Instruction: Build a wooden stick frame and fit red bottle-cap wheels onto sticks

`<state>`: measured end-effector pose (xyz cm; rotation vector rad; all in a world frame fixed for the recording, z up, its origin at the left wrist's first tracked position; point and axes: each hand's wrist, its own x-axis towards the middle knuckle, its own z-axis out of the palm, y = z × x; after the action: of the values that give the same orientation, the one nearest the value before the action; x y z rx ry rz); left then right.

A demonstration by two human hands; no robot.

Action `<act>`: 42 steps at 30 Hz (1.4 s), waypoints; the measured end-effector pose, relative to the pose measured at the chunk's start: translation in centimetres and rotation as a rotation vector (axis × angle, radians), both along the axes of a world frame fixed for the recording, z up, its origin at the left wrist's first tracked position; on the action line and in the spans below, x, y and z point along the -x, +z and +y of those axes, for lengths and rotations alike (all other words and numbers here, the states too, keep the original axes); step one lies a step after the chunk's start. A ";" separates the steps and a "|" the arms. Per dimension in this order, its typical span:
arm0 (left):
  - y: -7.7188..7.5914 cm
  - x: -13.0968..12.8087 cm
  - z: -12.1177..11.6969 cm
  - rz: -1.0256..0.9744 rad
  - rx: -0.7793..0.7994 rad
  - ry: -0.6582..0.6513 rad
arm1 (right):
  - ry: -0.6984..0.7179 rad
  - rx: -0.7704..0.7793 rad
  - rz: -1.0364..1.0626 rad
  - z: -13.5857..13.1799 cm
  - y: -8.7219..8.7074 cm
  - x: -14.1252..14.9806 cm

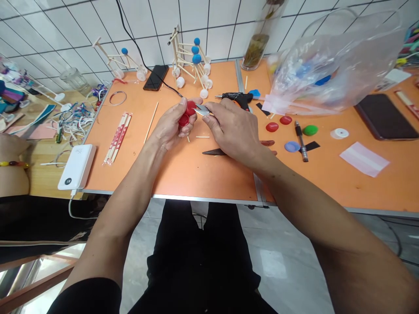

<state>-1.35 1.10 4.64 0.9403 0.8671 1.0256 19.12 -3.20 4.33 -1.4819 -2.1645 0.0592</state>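
An orange desk (327,187) is seen from above, with a wooden bench (42,183) to its left and a white tiled wall (216,39) behind it. A clear plastic bag (334,65) of colored items is held up over the desk's back right. A forearm (13,163) of another person, with a beaded bracelet, is seen at far left. On the desk are a phone (386,115) at right, a second phone (155,77) at the back, two stick models (188,61) with blue balls, a glass jar (257,39), a power bank (77,166) at the left edge, and a glue gun (235,98) just beyond the hands. Paper-wrapped chopsticks (118,144) are placed left of the hands. Ribbons (77,115) are piled on the bench. The left hand (172,124) and right hand (232,131) are held together over the desk's middle, apart from its surface. Left fingers (180,131) are clenched around red caps (186,114). Right fingers (212,122) are clenched on a small metal blade (202,110), which is pressed against the red caps. A dark pointed strip (212,152) is seen on the desk beneath the right hand. Loose caps (272,127) are scattered to the right.
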 end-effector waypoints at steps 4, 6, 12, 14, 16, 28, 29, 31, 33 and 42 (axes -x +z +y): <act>0.1 -0.1 0.0 0.007 0.024 0.012 | -0.035 -0.008 -0.064 -0.1 0.2 0.1; 0.0 -0.1 0.0 0.018 0.028 0.016 | -0.039 -0.038 -0.089 -0.3 0.3 0.1; -0.1 -0.1 0.0 0.021 -0.011 -0.003 | -0.063 0.001 -0.219 -0.8 1.2 0.3; -0.1 -0.2 -0.1 0.039 -0.012 -0.002 | -0.049 -0.002 -0.199 -0.7 1.0 0.3; -0.1 -0.3 -0.1 0.060 -0.018 0.001 | -0.026 -0.013 -0.152 -0.6 0.7 0.2; -1.0 -0.7 -0.5 0.230 -0.280 0.043 | -0.056 0.055 -0.200 -0.9 1.1 0.6; -1.0 -0.8 -0.6 0.244 -0.293 0.046 | -0.071 0.047 -0.251 -1.0 1.1 0.8; -1.1 -0.9 -0.6 0.281 -0.303 0.062 | -0.083 0.017 -0.291 -1.1 1.0 0.9; -1.4 -1.0 -0.6 0.298 -0.317 0.079 | -0.068 -0.002 -0.214 -1.1 0.6 0.9; -2.5 -0.9 -0.1 0.264 -0.382 0.129 | 0.125 0.285 0.512 0.2 1.1 0.6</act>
<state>-0.47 1.05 2.09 1.3791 0.9777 1.2222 18.52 -3.02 5.44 -1.2923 -1.8691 0.7355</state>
